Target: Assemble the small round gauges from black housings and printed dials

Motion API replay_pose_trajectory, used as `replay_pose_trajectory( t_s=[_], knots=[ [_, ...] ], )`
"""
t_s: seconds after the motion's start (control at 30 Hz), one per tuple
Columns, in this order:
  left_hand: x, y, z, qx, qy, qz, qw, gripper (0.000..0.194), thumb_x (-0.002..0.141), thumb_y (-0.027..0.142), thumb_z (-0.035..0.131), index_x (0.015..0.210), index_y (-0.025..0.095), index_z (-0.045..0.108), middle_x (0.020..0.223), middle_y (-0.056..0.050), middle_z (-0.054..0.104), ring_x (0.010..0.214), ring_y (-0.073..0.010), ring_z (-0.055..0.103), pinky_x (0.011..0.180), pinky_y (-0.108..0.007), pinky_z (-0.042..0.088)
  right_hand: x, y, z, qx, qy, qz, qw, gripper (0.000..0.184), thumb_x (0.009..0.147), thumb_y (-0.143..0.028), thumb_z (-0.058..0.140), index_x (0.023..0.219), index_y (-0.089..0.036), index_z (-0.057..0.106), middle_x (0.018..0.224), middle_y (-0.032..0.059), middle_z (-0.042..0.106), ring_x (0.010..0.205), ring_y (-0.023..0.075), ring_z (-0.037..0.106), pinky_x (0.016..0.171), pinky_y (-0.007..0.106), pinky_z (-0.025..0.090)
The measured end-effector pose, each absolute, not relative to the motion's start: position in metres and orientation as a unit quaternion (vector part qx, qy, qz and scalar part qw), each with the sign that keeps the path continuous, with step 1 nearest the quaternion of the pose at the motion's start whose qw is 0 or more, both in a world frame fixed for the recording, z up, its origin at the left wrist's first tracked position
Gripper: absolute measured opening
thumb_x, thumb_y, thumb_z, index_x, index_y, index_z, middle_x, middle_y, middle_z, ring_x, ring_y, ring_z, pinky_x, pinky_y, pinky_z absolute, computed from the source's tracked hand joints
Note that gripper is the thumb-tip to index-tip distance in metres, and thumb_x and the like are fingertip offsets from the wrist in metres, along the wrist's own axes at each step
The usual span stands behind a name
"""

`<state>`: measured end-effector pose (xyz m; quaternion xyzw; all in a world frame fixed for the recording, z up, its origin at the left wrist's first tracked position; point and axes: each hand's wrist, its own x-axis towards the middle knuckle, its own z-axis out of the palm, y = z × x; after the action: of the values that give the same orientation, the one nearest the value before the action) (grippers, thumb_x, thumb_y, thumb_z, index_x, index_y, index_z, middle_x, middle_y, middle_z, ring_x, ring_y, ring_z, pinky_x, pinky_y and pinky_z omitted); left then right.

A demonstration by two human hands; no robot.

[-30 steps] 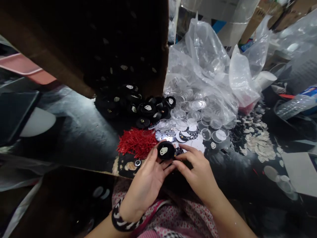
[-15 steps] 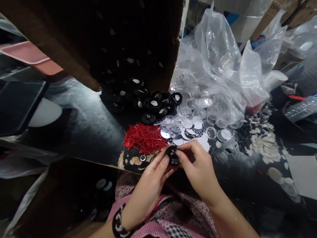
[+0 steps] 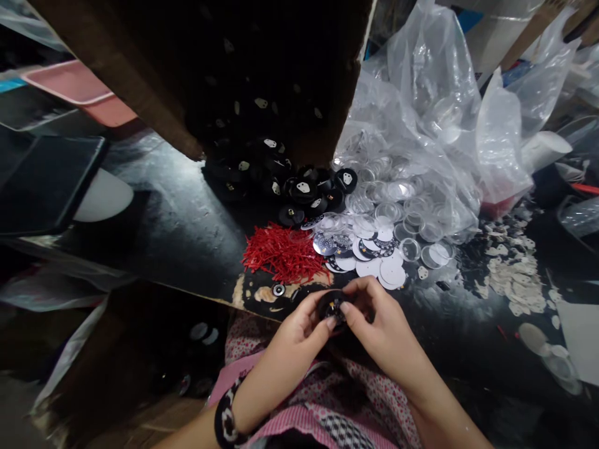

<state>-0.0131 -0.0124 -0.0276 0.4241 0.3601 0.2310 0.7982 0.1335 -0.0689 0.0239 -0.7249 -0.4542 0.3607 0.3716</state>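
Observation:
In front of my lap, both hands hold a small black round dial case (image 3: 333, 303), its printed face turned up. My left hand (image 3: 294, 340) is closed around its left side, with the thumb at the lower rim. My right hand (image 3: 381, 321) grips the opposite side and presses its thumb on the face. The fingers cover much of the case. Just beyond lies a heap of thin red pointers (image 3: 283, 252). Printed and white dial discs (image 3: 392, 272) are scattered beside it, next to round clear covers (image 3: 410, 249).
Several black cases (image 3: 303, 189) spill from a large dark cardboard box (image 3: 349, 125). Behind the covers stands a clear plastic bag (image 3: 425, 81). Small pale plates (image 3: 510, 280) are heaped at right. A small ring-shaped part (image 3: 279, 290) sits near the worn table edge.
The view has shifted, so the table's things appear farther right. My left thumb has slid down to the lower rim of the case. Both hands still hold it.

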Motion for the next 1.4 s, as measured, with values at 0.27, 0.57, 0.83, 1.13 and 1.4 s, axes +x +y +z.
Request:
replay_pose_trajectory(
  t_s=[0.27, 0.57, 0.83, 1.13, 1.4],
  knots=[
    [-0.053, -0.008, -0.03, 0.417, 0.427, 0.261, 0.759, 0.035, 0.081, 0.032, 0.071, 0.115, 0.028, 0.067, 0.116, -0.004, 0.072, 0.117, -0.0268, 0.062, 0.106, -0.041, 0.045, 0.131, -0.06, 0.024, -0.73, -0.571, 0.264, 0.268, 0.011, 0.091, -0.019, 0.054, 0.095, -0.021, 0.064, 0.09, 0.0022, 0.069, 0.083, 0.0193, 0.061, 0.077, 0.033, 0.044],
    [-0.044, -0.004, -0.021, 0.239, 0.408, 0.343, 0.812, 0.028, 0.084, 0.031, 0.07, 0.11, 0.024, 0.062, 0.115, -0.006, 0.072, 0.109, -0.0262, 0.067, 0.093, -0.04, 0.055, 0.126, -0.016, 0.015, -0.774, -0.629, 0.06, 0.044, 0.017, 0.094, -0.023, 0.048, 0.086, -0.016, 0.061, 0.085, 0.0097, 0.067, 0.082, 0.0276, 0.062, 0.075, 0.041, 0.039],
    [-0.029, 0.005, -0.01, 0.102, 0.315, 0.277, 0.902, 0.015, 0.093, 0.022, 0.057, 0.105, 0.02, 0.066, 0.117, -0.007, 0.072, 0.105, -0.0248, 0.069, 0.097, -0.044, 0.053, 0.128, -0.038, 0.02, -0.697, -0.632, 0.179, 0.287, 0.006, 0.084, -0.014, 0.058, 0.085, -0.019, 0.06, 0.084, 0.0026, 0.065, 0.081, 0.0202, 0.057, 0.078, 0.034, 0.04],
    [-0.02, -0.011, -0.012, 0.23, 0.327, 0.384, 0.833, 0.02, 0.091, 0.025, 0.062, 0.11, 0.024, 0.067, 0.114, -0.005, 0.074, 0.116, -0.0224, 0.064, 0.1, -0.034, 0.052, 0.13, -0.054, 0.027, -0.726, -0.565, 0.241, 0.31, 0.008, 0.087, -0.021, 0.061, 0.08, -0.02, 0.057, 0.08, 0.0011, 0.059, 0.075, 0.018, 0.055, 0.067, 0.03, 0.039],
    [-0.014, -0.002, -0.011, 0.291, 0.369, 0.354, 0.809, 0.046, 0.087, 0.029, 0.065, 0.132, 0.032, 0.054, 0.123, -0.003, 0.068, 0.115, -0.0219, 0.064, 0.101, -0.034, 0.051, 0.127, -0.06, 0.035, -0.682, -0.583, 0.253, 0.361, 0.009, 0.093, -0.019, 0.054, 0.087, -0.02, 0.06, 0.084, 0.001, 0.06, 0.08, 0.017, 0.055, 0.073, 0.03, 0.039]
  ],
)
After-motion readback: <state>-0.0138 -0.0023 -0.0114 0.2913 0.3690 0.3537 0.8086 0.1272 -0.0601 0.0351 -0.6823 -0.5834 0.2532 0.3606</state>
